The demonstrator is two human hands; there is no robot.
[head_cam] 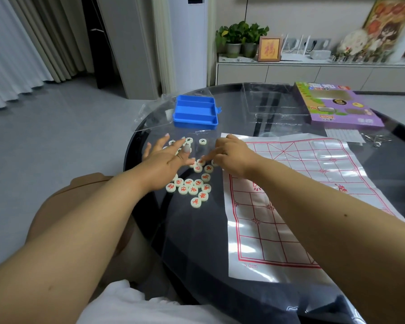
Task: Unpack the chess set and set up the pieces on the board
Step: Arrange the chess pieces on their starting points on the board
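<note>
Sorting xiangqi pieces (192, 183) beside the board sheet (297, 197).
Left hand (166, 157) spread flat over the discs; right hand (229, 153) curled, forefinger touching one; sheet's long axis runs away from the person on the desk (197, 242).

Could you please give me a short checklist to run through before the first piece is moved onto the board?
1. Board sheet laid out on the table: ok, though creased and glossy.
2. Grid free of pieces: ok, none lie on it.
3. Red-marked pieces face up and readable: ok for the near cluster.
4. Black-marked pieces all visible: cannot tell, the left hand spreads over several.
5. Right hand has a piece gripped: cannot tell; its fingers curl among the pieces.
6. Blue tray emptied: ok, its compartments show nothing.
</note>
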